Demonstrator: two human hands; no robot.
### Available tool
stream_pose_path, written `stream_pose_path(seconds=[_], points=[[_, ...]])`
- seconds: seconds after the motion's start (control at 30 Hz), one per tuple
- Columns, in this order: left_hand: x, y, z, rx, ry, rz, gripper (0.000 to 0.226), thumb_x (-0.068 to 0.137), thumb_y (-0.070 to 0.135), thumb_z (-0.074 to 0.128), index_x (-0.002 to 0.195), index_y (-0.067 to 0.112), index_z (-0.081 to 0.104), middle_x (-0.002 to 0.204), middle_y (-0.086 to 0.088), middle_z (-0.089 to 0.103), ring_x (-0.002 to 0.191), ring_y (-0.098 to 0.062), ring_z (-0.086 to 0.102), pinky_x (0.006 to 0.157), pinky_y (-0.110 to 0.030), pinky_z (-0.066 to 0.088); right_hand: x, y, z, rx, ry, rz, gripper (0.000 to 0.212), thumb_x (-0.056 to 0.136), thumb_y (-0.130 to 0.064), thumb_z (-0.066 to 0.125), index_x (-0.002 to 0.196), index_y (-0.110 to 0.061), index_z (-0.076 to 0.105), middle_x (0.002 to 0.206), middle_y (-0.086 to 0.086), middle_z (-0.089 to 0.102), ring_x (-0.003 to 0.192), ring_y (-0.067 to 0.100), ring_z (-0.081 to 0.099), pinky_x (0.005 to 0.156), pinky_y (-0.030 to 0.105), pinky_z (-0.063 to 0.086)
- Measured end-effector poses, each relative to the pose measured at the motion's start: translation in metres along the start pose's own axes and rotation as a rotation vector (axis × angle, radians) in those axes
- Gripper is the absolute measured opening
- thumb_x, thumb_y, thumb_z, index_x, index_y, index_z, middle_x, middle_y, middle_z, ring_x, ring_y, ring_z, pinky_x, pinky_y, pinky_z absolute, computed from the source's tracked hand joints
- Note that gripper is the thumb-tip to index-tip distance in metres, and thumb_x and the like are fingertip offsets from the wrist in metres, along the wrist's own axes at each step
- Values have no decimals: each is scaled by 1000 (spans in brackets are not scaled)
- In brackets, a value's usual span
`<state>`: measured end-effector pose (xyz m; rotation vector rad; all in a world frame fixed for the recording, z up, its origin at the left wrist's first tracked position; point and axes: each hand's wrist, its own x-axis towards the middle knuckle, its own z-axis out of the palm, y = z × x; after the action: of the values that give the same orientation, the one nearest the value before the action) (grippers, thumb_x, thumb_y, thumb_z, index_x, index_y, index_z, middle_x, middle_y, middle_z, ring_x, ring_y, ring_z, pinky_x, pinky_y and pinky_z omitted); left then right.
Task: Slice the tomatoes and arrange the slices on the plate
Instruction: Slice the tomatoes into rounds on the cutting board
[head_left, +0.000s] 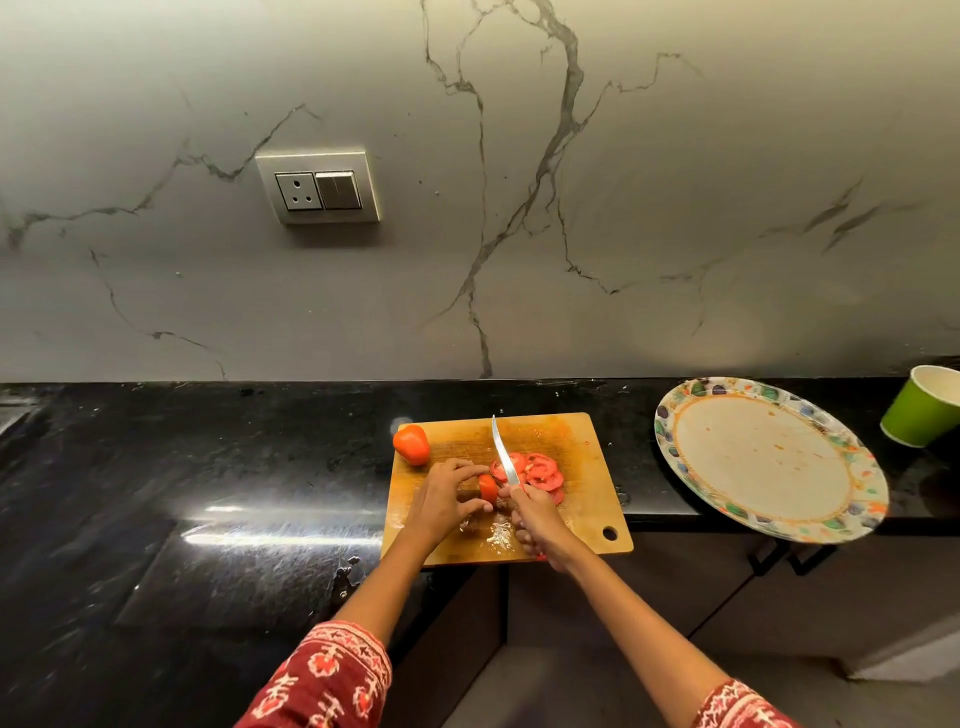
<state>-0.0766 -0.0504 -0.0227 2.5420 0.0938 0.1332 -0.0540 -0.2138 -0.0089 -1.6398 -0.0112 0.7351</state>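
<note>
On the board (571, 447), the left hand (444, 496) curls its fingers over a cut tomato piece (487, 487), pinning it down. The right hand (535, 514) grips the handle of a knife (505, 457), whose blade points away, just right of the piece and over a heap of slices (540, 472). A whole tomato (411, 444) sits at the board's far left corner. The plate (769, 460) lies on the worktop (208, 467) to the right, near a green cup (922, 405).

One whole tomato (411, 444), one plate (771, 459), one cup (922, 406)
</note>
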Motion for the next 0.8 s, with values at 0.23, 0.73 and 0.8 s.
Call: stream_pose_path(seconds=[0.23, 0.73, 0.8], points=[[-4, 3, 8, -475, 97, -158, 51, 70, 10, 79, 115, 14, 56, 113, -7, 61, 106, -16, 58, 90, -28, 51, -10, 5, 4, -471, 143, -211, 23, 102, -20, 29, 100, -12, 51, 77, 0, 50, 63, 9, 44, 58, 24, 36], [2, -3, 6, -504, 114, -137, 40, 68, 4, 78, 104, 13, 63, 105, 2, 62, 104, -14, 58, 87, -17, 48, -27, 24, 29, -870, 252, -188, 30, 99, -14, 30, 124, -3, 43, 105, 13, 64, 98, 28, 61, 75, 35, 46], [1, -2, 6, -514, 125, -152, 41, 66, 5, 80, 103, 12, 63, 104, 3, 62, 103, -13, 57, 89, -21, 47, -27, 22, 33, -886, 256, -172, 32, 99, -12, 30, 127, -2, 41, 108, 15, 64, 102, 30, 61, 78, 36, 47]])
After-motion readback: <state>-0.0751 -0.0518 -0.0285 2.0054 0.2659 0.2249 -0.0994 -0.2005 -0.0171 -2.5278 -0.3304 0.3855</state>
